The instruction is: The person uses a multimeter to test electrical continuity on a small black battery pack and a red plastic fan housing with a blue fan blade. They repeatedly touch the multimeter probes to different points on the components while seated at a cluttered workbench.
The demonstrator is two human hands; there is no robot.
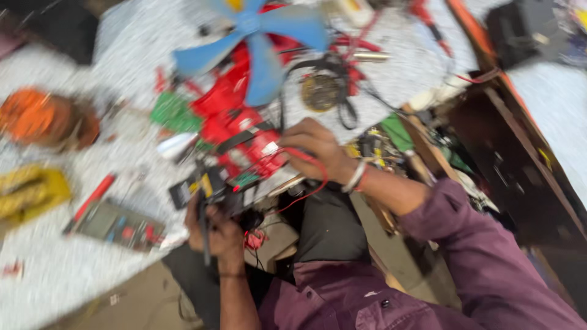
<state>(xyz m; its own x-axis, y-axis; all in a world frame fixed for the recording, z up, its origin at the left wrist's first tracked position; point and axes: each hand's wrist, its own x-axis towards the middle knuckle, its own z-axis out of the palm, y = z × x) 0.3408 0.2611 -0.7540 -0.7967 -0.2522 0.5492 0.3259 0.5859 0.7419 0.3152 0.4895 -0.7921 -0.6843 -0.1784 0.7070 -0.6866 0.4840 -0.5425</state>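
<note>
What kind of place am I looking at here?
Probably a small electronics repair bench: an opened red fan with blue blades, loose wires, a circuit board, and a red-handled tool on a speckled worktop.

The fan blades point(257, 36) look like smooth blue plastic with a dull sheen, and the fan body point(235, 116) under them is glossy red plastic, partly opened. Thin red wires point(309, 168) with shiny insulation loop beside the right hand point(318, 150), whose wrist carries a bright metal bangle point(354, 177). The left hand point(217, 229) grips a dark, matt tool handle; blur hides its material. The sleeve point(483, 250) is soft maroon cloth, matt and creased. The worktop point(55, 269) has a speckled white, stone-like finish. A green circuit board point(173, 112) looks flat and matt. The cabinet frame point(520, 134) appears to be dark wood with a worn surface.
</note>
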